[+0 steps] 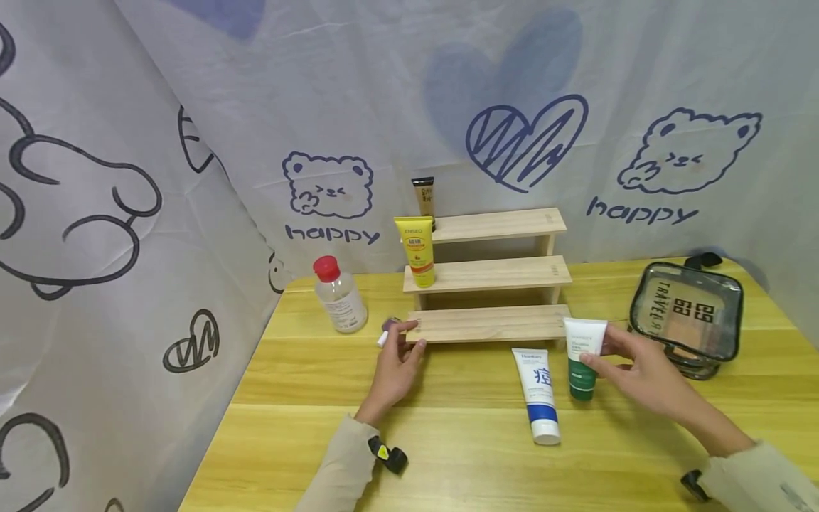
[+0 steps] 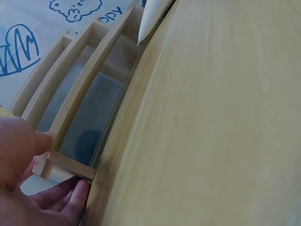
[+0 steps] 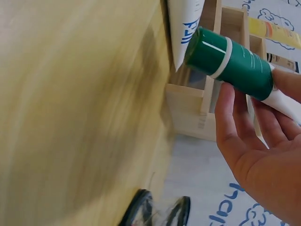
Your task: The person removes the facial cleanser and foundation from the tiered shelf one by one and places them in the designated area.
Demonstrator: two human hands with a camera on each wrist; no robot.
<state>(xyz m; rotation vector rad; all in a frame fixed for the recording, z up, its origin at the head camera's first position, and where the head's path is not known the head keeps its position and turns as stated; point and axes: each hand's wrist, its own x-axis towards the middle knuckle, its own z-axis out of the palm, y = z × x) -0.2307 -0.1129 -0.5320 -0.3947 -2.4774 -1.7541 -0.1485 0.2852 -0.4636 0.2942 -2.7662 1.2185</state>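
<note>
A three-step wooden rack (image 1: 489,323) stands on the yellow table (image 1: 448,441). My left hand (image 1: 409,340) grips the left end of its bottom step, thumb on top and fingers under the front edge; the left wrist view shows the same hold, left hand (image 2: 56,172) on the rack (image 2: 80,94). My right hand (image 1: 598,350) holds a green-and-white tube (image 1: 584,359) cap down, just right of the rack's bottom step. In the right wrist view the green tube (image 3: 235,59) lies across the fingers of my right hand (image 3: 244,122). A blue-and-white tube (image 1: 537,395) lies flat between my hands.
A yellow tube (image 1: 417,250) stands on the middle step, a brown tube (image 1: 424,203) on the top one. A clear bottle with a red cap (image 1: 339,295) is left of the rack, with a small pink-white item (image 1: 386,333) by my left hand. A clear zip pouch (image 1: 687,316) sits at right. Printed cloth walls surround the table.
</note>
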